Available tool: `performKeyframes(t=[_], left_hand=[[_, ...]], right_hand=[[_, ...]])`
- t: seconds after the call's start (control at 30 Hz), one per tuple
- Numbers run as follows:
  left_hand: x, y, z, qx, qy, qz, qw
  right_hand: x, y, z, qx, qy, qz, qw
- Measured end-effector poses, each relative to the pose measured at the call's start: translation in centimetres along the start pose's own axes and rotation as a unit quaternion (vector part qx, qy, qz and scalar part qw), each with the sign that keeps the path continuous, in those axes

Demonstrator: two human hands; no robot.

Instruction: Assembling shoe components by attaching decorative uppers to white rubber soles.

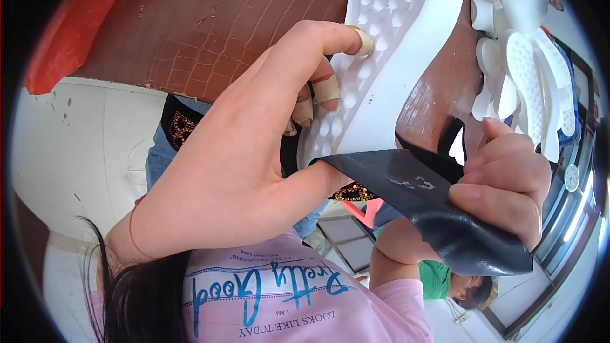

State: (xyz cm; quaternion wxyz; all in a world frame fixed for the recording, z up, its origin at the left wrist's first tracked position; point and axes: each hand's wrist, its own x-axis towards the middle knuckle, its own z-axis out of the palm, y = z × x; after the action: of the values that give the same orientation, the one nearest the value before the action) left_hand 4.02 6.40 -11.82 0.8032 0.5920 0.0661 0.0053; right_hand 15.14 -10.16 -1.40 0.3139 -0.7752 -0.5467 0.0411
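Note:
My left hand (pixel 235 146) is closed on the near end of a white shoe sole (pixel 406 82), its taped fingers pressing against the dimpled face. The tip of its thumb goes out of sight behind a black strip of thin, shiny, leather-like material (pixel 438 206). That strip reaches from the sole's near end across to my right hand (pixel 508 178), which pinches it between thumb and curled fingers. The strip's lower edge droops loosely, and pale scuffs mark its surface. Whether the strip is attached to the sole, I cannot tell.
Beneath the sole lies a brown, crocodile-patterned tabletop (pixel 210 19), its edge running past my left forearm. Red sheeting (pixel 70 32) covers its far left corner. Several white soles (pixel 524 76) are piled at the right by a blue crate. A person in green (pixel 435 279) is in the background.

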Motion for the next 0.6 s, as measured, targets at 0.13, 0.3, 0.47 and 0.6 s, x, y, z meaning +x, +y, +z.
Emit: performKeyframes(t=[0.13,0.3,0.47,0.6], left_hand=[[0.1,0.0,0.0,0.009,-0.008,-0.010,1.000],[0.0,-0.2,0.3,-0.019,-0.004,-0.010,1.000],[-0.1,-0.3,0.0,0.000,-0.007,0.001,1.000],[-0.1,-0.2,-0.1,-0.028,-0.010,-0.005,1.000]], right_hand=[[0.4,-0.1,-0.4,-0.016,-0.050,0.067,0.996],[1.8,2.1,1.1,-0.023,-0.022,0.041,0.999],[2.0,3.2,1.4,-0.027,-0.052,0.063,0.996],[2.1,3.6,1.6,-0.009,-0.041,0.059,0.997]])
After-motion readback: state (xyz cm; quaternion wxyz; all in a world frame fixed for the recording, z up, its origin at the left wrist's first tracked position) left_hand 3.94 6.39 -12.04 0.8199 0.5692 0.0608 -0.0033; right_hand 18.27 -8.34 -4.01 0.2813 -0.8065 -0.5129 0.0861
